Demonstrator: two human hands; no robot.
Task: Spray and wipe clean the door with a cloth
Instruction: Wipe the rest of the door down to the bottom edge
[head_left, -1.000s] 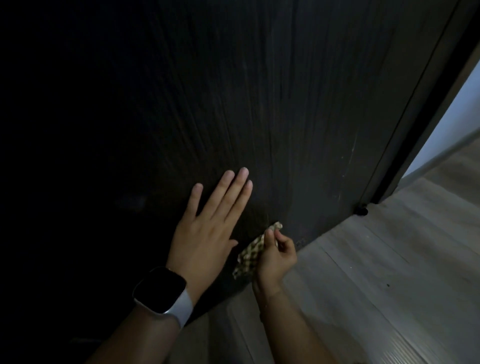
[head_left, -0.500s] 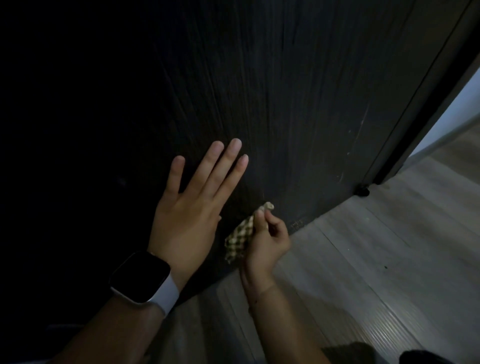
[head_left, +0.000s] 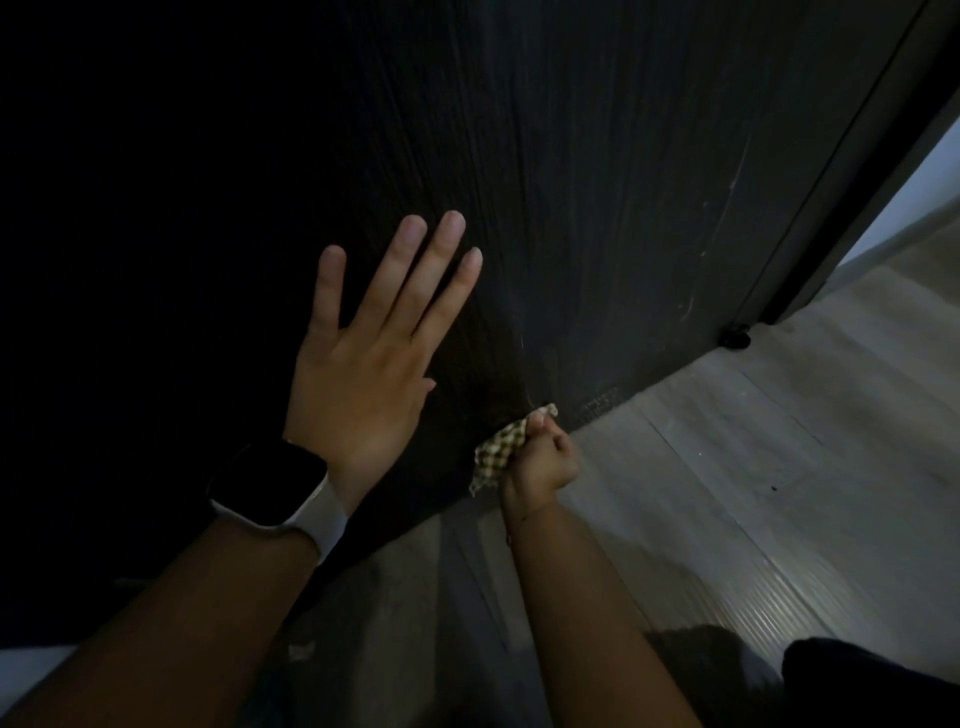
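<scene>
The dark wood-grain door (head_left: 597, 182) fills most of the view, its left part lost in shadow. My left hand (head_left: 374, 353) lies flat against it with fingers spread, a smartwatch with a white band on the wrist. My right hand (head_left: 543, 460) is closed around a bunched checked cloth (head_left: 496, 452) and presses it on the door close to its bottom edge, just right of and below the left hand. No spray bottle is in view.
Grey plank floor (head_left: 753, 467) stretches to the right and below. A small black door stopper (head_left: 735, 336) sits at the door's lower right corner beside the frame. A pale wall with a skirting board (head_left: 893, 208) shows through the opening at far right.
The right hand has moved the cloth down the door, closer to its bottom edge. The left hand stays flat on the door. The camera has shifted slightly.
</scene>
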